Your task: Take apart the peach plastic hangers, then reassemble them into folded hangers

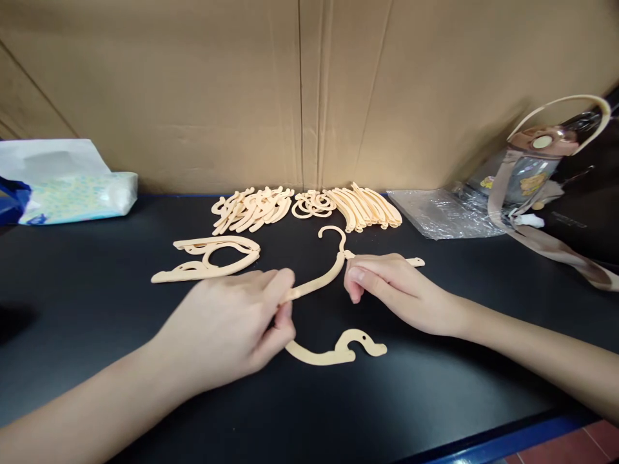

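The hanger (322,280) lies at the middle of the dark table (290,419), between the two hands, its hook pointing away from the person and curling to the left. The left hand (236,322) is closed, grasping the end of the hanger's left arm between thumb and bent fingers. The right hand (399,287) is curled over the right arm, thumb and fingers bent; the arm's tip emerges beyond the knuckles, but the hand hides the contact, and how firmly it grasps cannot be told. Nearer the person, a loose curved piece (322,357) lies flat, one end hidden by the left hand. Beyond the left hand rests a folded hanger (184,275), its parts forming a closed loop at the right. Along the far edge, left to right, are a heap of curved pieces (251,209), a cluster of hooks (314,205) and a row of slender arms (365,209), all cream-coloured. Right of these lies a clear plastic bag (442,216), near a bottle (532,171) with a looped handle and a strap (556,241). A tissue pack (77,196) sits at far left. Cardboard (193,96) stands behind the table.
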`<state>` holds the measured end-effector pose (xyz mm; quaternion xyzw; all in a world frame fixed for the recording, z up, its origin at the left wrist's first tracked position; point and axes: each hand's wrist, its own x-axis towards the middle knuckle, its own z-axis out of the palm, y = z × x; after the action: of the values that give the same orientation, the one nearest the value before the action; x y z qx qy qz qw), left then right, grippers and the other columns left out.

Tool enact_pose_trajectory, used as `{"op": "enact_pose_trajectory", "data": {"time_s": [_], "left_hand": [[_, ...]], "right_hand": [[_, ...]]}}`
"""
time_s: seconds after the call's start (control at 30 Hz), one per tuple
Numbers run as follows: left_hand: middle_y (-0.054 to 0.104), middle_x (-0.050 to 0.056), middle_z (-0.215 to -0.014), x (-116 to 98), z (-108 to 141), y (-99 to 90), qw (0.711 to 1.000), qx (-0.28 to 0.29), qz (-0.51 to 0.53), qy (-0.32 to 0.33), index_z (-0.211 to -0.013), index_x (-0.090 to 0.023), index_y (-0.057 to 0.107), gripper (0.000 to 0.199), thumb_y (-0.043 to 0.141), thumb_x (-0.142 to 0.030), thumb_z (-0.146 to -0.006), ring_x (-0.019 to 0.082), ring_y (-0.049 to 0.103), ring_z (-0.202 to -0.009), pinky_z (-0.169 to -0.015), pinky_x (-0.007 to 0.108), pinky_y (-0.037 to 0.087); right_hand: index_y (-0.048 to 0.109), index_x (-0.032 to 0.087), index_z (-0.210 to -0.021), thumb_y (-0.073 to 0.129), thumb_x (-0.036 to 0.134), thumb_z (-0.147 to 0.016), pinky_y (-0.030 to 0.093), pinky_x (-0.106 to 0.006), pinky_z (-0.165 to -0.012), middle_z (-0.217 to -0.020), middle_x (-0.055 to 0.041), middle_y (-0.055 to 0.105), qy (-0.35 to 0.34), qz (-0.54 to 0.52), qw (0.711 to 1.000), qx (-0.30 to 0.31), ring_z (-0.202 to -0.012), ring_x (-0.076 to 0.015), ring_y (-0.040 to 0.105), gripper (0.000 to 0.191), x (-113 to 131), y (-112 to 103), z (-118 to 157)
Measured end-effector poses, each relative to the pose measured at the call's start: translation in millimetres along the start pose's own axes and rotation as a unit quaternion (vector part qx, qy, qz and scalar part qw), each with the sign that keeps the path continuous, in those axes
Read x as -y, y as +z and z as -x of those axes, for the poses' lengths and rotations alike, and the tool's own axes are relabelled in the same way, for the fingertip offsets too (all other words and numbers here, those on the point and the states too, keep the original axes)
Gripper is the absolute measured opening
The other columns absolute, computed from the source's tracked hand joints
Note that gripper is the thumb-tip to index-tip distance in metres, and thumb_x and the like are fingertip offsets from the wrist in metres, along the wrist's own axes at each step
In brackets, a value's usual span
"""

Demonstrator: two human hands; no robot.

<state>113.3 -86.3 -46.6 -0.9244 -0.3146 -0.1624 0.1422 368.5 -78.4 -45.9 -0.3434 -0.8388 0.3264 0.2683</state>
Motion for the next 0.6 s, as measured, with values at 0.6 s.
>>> {"op": "enact_pose_trajectory", "data": {"time_s": [0.6], "left_hand": [[0.050,-0.003,-0.048,26,15,9.1,0.982,0.145,0.047,-0.107,-0.069,-0.024,0.037,0.044,0.044,-0.062,-0.092,0.019,0.049,-0.038,-0.043,0.027,0.025]], "right_hand": [[0.068,0.021,-0.101,0.054,0.029,-0.099,0.036,-0.039,-0.104,-0.116,-0.0065,0.068,-0.069,0.213,0.975,-0.004,-0.115,-0.0214,0.056,0.016,-37,-3,-12]]}}
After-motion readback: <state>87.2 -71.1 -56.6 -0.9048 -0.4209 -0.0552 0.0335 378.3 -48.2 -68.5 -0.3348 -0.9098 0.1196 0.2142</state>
